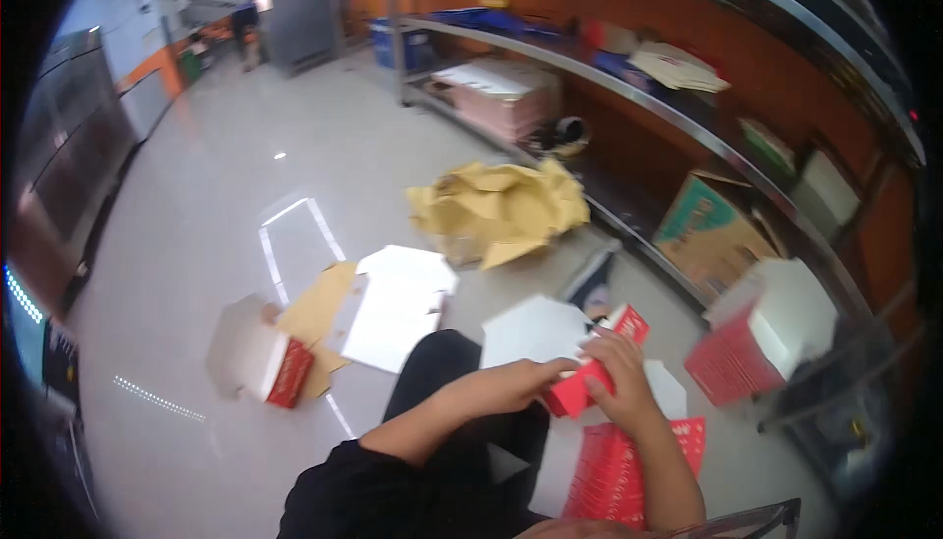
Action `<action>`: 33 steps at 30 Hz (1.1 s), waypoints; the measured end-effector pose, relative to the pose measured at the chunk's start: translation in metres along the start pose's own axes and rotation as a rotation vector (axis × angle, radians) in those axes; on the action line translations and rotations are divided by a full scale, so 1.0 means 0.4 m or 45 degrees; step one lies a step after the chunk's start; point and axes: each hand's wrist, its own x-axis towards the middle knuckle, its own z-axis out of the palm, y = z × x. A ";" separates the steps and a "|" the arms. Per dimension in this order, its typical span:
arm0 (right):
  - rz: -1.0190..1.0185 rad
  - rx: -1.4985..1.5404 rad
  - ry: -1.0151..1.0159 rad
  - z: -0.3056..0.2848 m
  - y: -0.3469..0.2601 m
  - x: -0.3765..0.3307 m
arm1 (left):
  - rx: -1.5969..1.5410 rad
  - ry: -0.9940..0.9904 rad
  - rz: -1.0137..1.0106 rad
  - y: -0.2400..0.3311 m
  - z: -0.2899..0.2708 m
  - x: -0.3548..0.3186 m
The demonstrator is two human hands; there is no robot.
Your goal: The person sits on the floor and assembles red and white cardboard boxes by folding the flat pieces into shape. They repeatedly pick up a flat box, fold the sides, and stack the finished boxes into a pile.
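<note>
My left hand [516, 384] and my right hand [617, 374] together grip a small red and white cardboard box [629, 324], half folded, over my lap. The left fingers pinch its lower red side while the right hand wraps over its top. Under my right forearm lies a stack of flat red box blanks [614, 470]. A flat white blank [535, 331] rests on the floor just beyond the hands.
A folded red and white box [257, 357] sits on the floor at left, beside a brown cardboard sheet [316, 311] and a white blank [398, 303]. Crumpled yellow paper [501, 210] lies farther off. Metal shelving [629, 97] with cartons runs along the right; a stack of blanks [761, 338] stands there.
</note>
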 end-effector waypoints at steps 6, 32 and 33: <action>0.064 -0.313 0.053 0.009 -0.012 -0.002 | -0.093 0.151 -0.191 -0.012 0.002 0.011; 0.153 0.427 0.479 -0.066 0.023 -0.022 | 0.029 0.372 0.013 0.016 0.009 0.089; 0.118 0.571 0.660 -0.084 0.040 -0.020 | 0.049 0.490 -0.009 0.009 0.023 0.106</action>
